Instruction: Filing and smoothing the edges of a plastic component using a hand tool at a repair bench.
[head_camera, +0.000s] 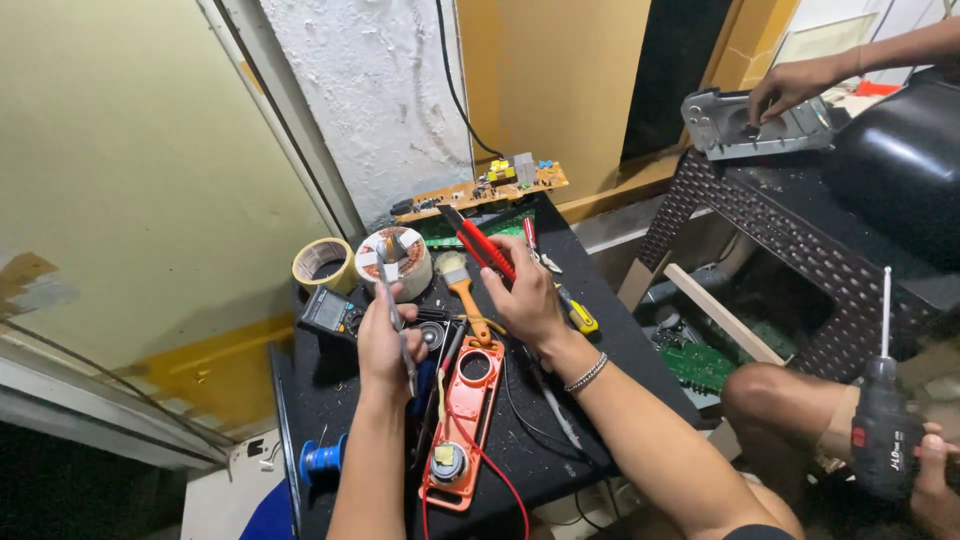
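My left hand (386, 340) grips a slim grey metal tool (397, 315) upright over the black worktop (600, 340). My right hand (527, 297) holds red-handled pliers (478, 245) that point up and to the left. Between and below the hands lies an open orange plastic casing (468, 420) with a round part at its near end and red wires trailing off it. A brush with an orange handle (462, 285) lies just beyond the casing, between the two hands.
A toroidal coil (397, 258), a tape roll (322, 264), a multimeter (328, 312), circuit boards (480, 190) and a blue wire spool (322, 460) lie around. At right, another person's hand (790, 85) touches a metal chassis (745, 125); a further hand holds a cordless screwdriver (882, 420).
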